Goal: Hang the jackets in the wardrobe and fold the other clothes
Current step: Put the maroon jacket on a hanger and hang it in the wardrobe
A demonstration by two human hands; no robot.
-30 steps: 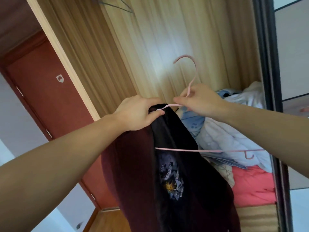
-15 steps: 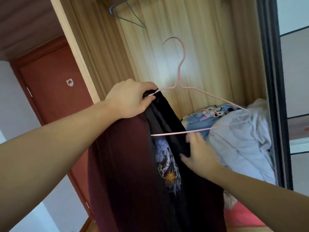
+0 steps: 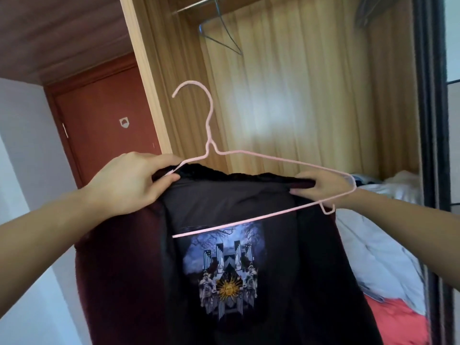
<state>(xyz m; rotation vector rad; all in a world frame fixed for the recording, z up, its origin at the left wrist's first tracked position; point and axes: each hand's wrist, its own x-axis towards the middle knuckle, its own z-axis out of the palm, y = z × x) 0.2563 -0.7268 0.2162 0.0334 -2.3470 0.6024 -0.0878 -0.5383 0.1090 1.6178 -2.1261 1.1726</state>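
A dark maroon jacket (image 3: 249,282) with a black lining and a printed picture on it hangs open in front of the wardrobe. A pink wire hanger (image 3: 211,145) sits partly inside it, hook pointing up. My left hand (image 3: 132,180) grips the jacket's left shoulder together with the hanger's left end. My right hand (image 3: 321,188) grips the jacket's right shoulder beside the hanger's right corner. The wardrobe rail (image 3: 196,5) runs across the top, well above the hook.
An empty grey wire hanger (image 3: 221,33) hangs on the rail. More hangers (image 3: 368,11) show at the top right. A pile of pale and red clothes (image 3: 380,245) lies at the wardrobe's lower right. The dark sliding door frame (image 3: 430,145) stands at right, a red door (image 3: 104,125) at left.
The jacket and hanger have risen and the jacket has spread wide open. My right hand moved from the jacket's middle up to its right shoulder and took hold there.
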